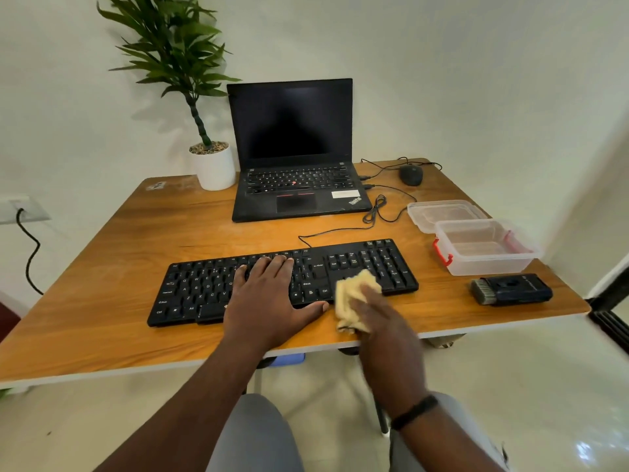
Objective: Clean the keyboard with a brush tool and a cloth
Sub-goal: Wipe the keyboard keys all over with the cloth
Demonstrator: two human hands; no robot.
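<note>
One keyboard [282, 281] is what I am cleaning, and it lies flat on the table [102, 267], right under both my hands. My left hand [269, 294] is open and flat on the middle keys, fingers spread, holding it down. My right hand [371, 311] is closed around the yellow cloth [354, 294], which is bunched up and touches the front edge of the keyboard, near the arrow keys, just right of my left thumb. I think a few things could go wrong. If I push too hard with the cloth, the keyboard could slide away from me, because only my left hand keeps it still. A fold of cloth could catch under a key and pull it up. The keyboard's cable [340, 229] runs away from my hands to the laptop [296, 165], so a big shove could tug it. My right hand looks blurry, so it may be moving fast, and I could bump things. The brush tool [510, 289] sits well off to the right of my right hand, near the table edge, and a wide swing could knock it down. The clear box [483, 248] is just behind the brush tool.
</note>
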